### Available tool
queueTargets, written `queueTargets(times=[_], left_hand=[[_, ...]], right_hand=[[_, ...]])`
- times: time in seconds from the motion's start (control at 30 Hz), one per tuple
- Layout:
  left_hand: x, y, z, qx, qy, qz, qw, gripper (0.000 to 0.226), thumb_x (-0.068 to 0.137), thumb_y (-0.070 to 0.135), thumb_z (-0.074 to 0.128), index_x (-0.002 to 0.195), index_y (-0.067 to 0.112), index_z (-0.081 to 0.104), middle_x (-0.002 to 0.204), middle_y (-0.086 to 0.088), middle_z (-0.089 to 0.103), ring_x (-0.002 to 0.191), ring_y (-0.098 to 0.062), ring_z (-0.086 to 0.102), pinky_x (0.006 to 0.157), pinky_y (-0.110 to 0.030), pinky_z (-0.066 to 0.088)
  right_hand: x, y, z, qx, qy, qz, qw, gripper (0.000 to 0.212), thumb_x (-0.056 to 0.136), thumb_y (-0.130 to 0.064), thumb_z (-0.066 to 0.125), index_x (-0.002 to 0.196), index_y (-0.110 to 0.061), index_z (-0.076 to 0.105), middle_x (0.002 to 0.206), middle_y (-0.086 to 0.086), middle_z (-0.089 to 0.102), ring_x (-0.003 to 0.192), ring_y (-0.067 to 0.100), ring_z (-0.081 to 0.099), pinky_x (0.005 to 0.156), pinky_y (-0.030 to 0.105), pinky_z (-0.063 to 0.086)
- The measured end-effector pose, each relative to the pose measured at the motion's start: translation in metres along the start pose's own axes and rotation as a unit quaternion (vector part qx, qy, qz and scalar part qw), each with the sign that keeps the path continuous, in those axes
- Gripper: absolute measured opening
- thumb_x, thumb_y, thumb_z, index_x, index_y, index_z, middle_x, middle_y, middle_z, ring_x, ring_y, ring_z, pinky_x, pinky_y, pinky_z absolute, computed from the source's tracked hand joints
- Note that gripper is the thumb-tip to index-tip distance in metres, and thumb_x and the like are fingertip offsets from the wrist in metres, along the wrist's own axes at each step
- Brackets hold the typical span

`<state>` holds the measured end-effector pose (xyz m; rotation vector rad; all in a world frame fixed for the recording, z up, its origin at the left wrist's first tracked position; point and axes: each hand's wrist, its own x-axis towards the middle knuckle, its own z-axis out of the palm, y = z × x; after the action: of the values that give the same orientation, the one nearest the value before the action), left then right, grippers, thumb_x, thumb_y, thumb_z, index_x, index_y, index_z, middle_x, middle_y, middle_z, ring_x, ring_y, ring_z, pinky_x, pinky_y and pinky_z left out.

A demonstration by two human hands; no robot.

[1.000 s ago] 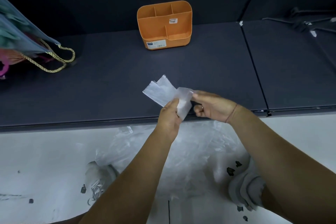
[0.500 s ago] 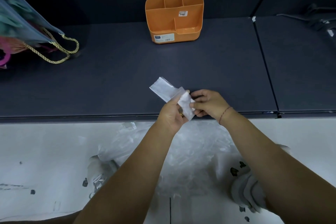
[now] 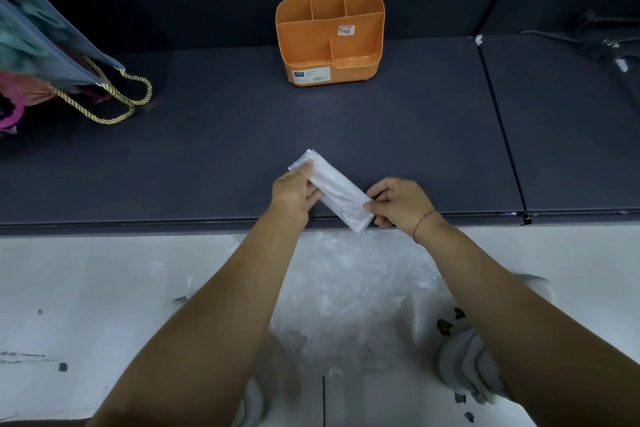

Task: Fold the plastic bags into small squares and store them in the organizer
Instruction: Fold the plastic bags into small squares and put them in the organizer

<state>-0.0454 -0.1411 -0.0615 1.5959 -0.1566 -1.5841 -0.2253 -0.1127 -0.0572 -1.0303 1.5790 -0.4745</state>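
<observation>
The bag (image 3: pixel 337 192) is a thin, milky-white, half-see-through plastic, folded into a long narrow strip with flat, fairly crisp edges and faint lengthwise creases. It runs on a slant from upper left to lower right, held just above the front edge of the dark shelf (image 3: pixel 225 149). The left hand (image 3: pixel 294 194) grasps the far end, thumb on top and fingers curled under; the right hand (image 3: pixel 398 203) pinches the near end between thumb and fingertips, a red thread (image 3: pixel 424 224) round its wrist. The orange organizer (image 3: pixel 304 42) stands upright at the back of the shelf, well apart from the bag, its compartments open to the top. A crumpled pile (image 3: pixel 346 288) of clear plastic lies on the pale floor below the arms. A tote (image 3: pixel 52 52) with rope handles lies at the shelf's left end
</observation>
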Motion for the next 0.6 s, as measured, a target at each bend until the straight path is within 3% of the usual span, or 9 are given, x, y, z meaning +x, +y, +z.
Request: queueTargets(times=[0.07,0.13,0.17,0.23,0.3,0.4,0.5,0.6], left_hand=[[0.004,0.010,-0.003,0.011,0.028,0.039,0.999,0.023,0.097,0.015,0.061,0.116,0.004,0.067,0.103,-0.006,0.071,0.083,-0.013,0.068,0.073,-0.024,0.058],[0.008,0.014,-0.009,0.087,0.081,0.148,0.982,0.022,0.098,0.013,0.058,0.115,0.003,0.069,0.105,-0.006,0.071,0.088,-0.014,0.067,0.084,-0.022,0.056],[0.007,0.013,-0.014,0.171,0.116,0.233,0.950,0.022,0.098,0.012,0.057,0.115,0.006,0.069,0.109,-0.004,0.069,0.094,-0.014,0.066,0.090,-0.019,0.052],[-0.004,0.002,-0.021,0.331,0.129,0.406,0.842,0.023,0.097,0.014,0.056,0.115,0.009,0.069,0.114,-0.003,0.066,0.103,-0.017,0.061,0.093,-0.019,0.046],[-0.017,-0.022,-0.026,0.431,0.039,0.502,0.749,0.029,0.094,0.021,0.055,0.116,0.009,0.068,0.119,-0.005,0.066,0.109,-0.021,0.058,0.097,-0.028,0.044],[-0.026,-0.061,-0.036,0.543,-0.139,0.488,0.669,0.056,0.090,0.047,0.057,0.134,0.013,0.058,0.139,-0.002,0.055,0.130,-0.016,0.045,0.112,-0.028,0.031],[-0.019,-0.080,-0.047,0.579,-0.160,0.463,0.652,0.071,0.084,0.045,0.072,0.143,0.013,0.048,0.148,-0.001,0.046,0.138,-0.017,0.037,0.118,-0.031,0.024],[-0.016,-0.082,-0.043,0.544,-0.086,0.497,0.670,0.053,0.081,0.017,0.077,0.131,0.010,0.061,0.135,-0.004,0.060,0.125,-0.021,0.053,0.109,-0.036,0.038]], right_hand=[[0.000,-0.001,0.001,-0.005,0.003,0.003,1.000,0.013,0.084,0.000,0.069,0.092,-0.008,0.063,0.078,0.011,0.067,0.052,0.013,0.058,0.052,0.022,0.054],[0.001,-0.002,0.002,-0.007,0.004,0.009,1.000,0.013,0.084,0.000,0.070,0.093,-0.007,0.062,0.078,0.013,0.067,0.052,0.013,0.058,0.049,0.021,0.052],[0.002,-0.002,0.002,-0.009,0.004,0.011,1.000,0.013,0.084,-0.001,0.070,0.094,-0.006,0.062,0.078,0.013,0.067,0.051,0.013,0.058,0.048,0.021,0.052],[0.003,-0.004,0.002,-0.011,0.001,0.016,1.000,0.014,0.084,-0.001,0.070,0.095,-0.006,0.062,0.077,0.013,0.067,0.051,0.013,0.059,0.048,0.021,0.051],[0.005,-0.005,0.001,-0.009,-0.004,0.023,1.000,0.015,0.084,-0.002,0.070,0.097,-0.005,0.063,0.077,0.011,0.067,0.052,0.013,0.060,0.049,0.021,0.052],[0.006,-0.008,-0.003,-0.005,-0.029,0.036,0.999,0.014,0.086,-0.006,0.069,0.099,-0.007,0.063,0.077,0.009,0.067,0.054,0.011,0.063,0.053,0.021,0.054],[0.003,-0.015,-0.008,0.043,-0.082,0.074,0.993,0.010,0.092,-0.017,0.065,0.098,-0.010,0.064,0.079,0.008,0.066,0.059,0.011,0.063,0.058,0.022,0.056],[-0.003,-0.021,-0.014,0.095,-0.116,0.109,0.983,0.018,0.095,-0.022,0.060,0.104,-0.006,0.063,0.081,0.007,0.063,0.057,0.011,0.062,0.056,0.022,0.056]])
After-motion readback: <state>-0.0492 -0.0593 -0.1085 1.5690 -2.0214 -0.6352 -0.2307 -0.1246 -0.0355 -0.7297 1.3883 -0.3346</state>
